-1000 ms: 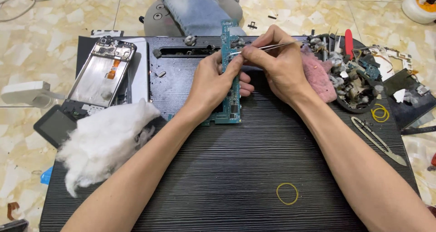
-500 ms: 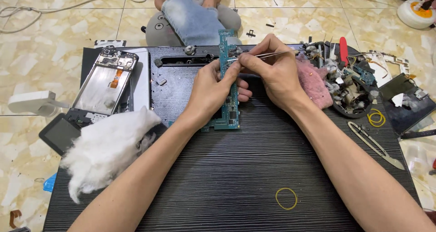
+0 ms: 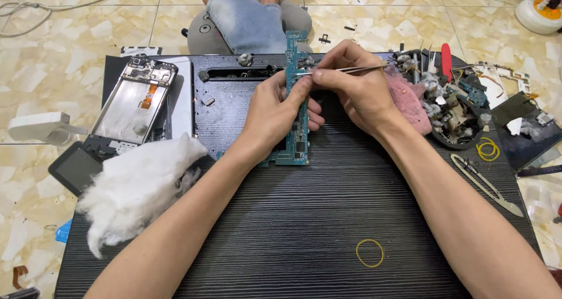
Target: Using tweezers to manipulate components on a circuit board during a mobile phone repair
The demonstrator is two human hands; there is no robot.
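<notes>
Gripping a long teal-green printed circuit board [image 3: 297, 100] upright on its lower end, the left hand [image 3: 275, 114] clamps it between thumb and curled fingers near the far edge of the black ribbed work mat [image 3: 281, 229]; the hold appears meant to steady the board and turn its upper face toward the tool. The right hand [image 3: 354, 85] is pinched shut on a pair of slim silver metal tweezers [image 3: 345, 71], held pen-fashion, with the tips touching the board's upper part just beside the left thumb. What the tips grip, if anything, is too small to tell.

Outward from the hands: a pink cloth pad [image 3: 407, 103] lies just beside the right wrist. Beyond it, at the far right corner of the mat, a round dark tray [image 3: 451, 136] holds a heap of small grey parts and scrap, with a red-handled tool [image 3: 446, 59] standing at its far side, within easy reach of the working hand. Near the right edge lie a long pale metal pry blade [image 3: 486, 185] and a yellow rubber band [image 3: 487, 150]; a second yellow rubber band [image 3: 370, 253] lies toward the near edge. At the left edge sits a wad of white cotton wool [image 3: 137, 188], and at the far left corner an opened silver phone frame [image 3: 136, 103] lies face up with an orange flex strip exposed. Another person's denim-clad knee [image 3: 249, 24] rests on the tiled floor beyond the far edge.
</notes>
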